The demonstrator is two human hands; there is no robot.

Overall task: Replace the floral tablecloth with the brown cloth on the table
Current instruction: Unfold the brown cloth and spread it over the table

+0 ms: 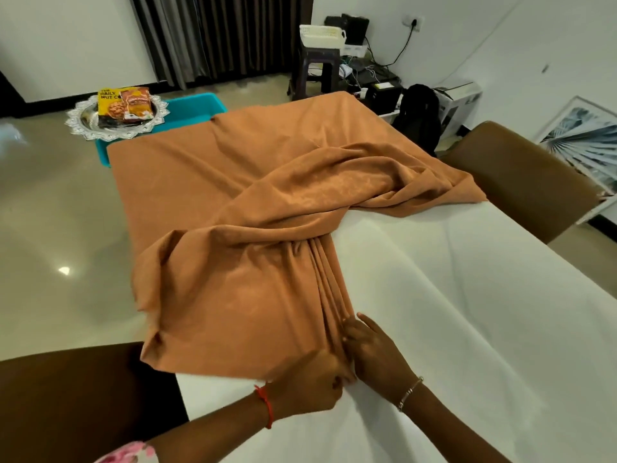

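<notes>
I count one brown cloth (pixel 253 202), one white table (pixel 450 295), and two hands at the table's near edge. The cloth runs lengthwise away from me, from the hands to the table's far end. It lies flat at that far end, covering it and the left side, while the near right of the tabletop is bare. A thick ridge of folds crosses diagonally from the far right and narrows into pleats that point at the hands. My left hand (pixel 310 385), a little blurred and with a red thread at the wrist, has its fingers curled round the cloth's near edge. My right hand (pixel 370 352), with a bracelet at the wrist, stretches its fingers (pixel 365 321) forward against the pleats, pressing rather than clutching. I also count two brown chairs, right (pixel 521 175) and near left (pixel 66 402).
</notes>
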